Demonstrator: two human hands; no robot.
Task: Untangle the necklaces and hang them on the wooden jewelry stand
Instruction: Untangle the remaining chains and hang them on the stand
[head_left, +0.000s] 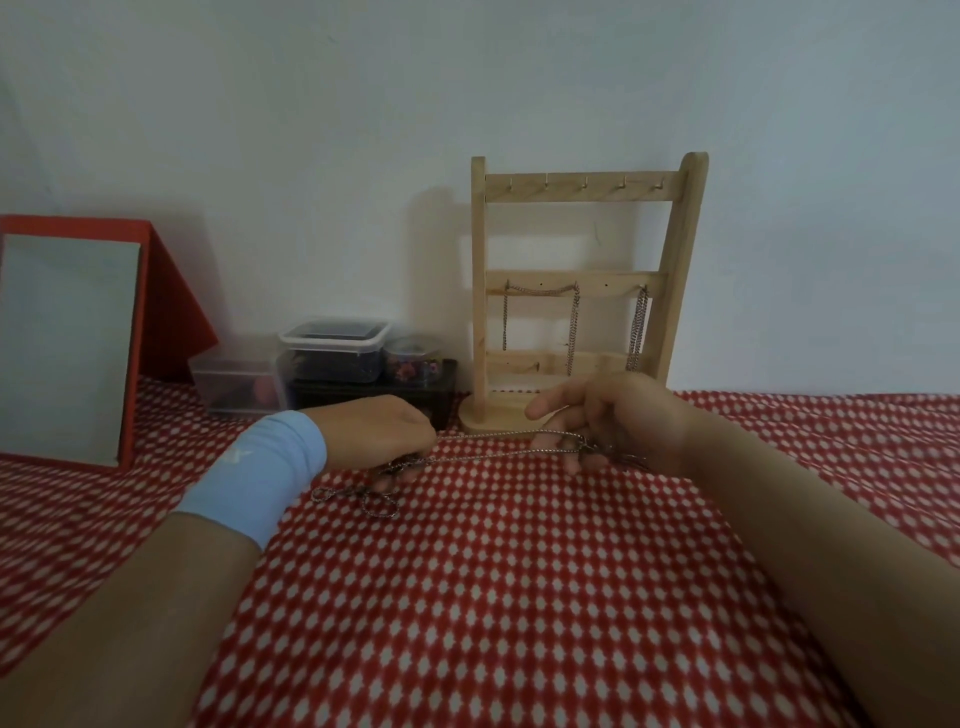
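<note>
Cloth (493, 597) in red and white checks fills the near ground, with both forearms reaching across it. Just past the blue wristband (260, 467), a loose tangle (363, 501) of links lies on the cloth, touching the underside of the left grip (387, 439). That grip is curled downward, its fingers pinching the links at the tangle's edge. From there a doubled run of chain (498, 447) stretches to the right grip (608, 423). Its lower fingers hook around the strands while the forefinger points loosely left. More links bunch under the palm, too blurred to read.

The step in hand looks like drawing one necklace out of the knot. Light tension would serve best, since a hard pull would likely cinch the loops by the left grip. It seems better to hold the right end steady, loosen the tangle with the left fingertips, and open the loops one at a time along a single strand. Keeping the work low on the cloth should make the crossings easier to see.

Beyond the hands the stand (584, 228) rises against the wall (467, 78). Hung chains (573, 327) drop from its middle bar. The top hooks (584, 182) are bare, so a freed necklace has a place there. Carrying it high should keep it from snagging those already hung. Plastic boxes (337, 353) and a red box (171, 312) sit well apart to the left.
</note>
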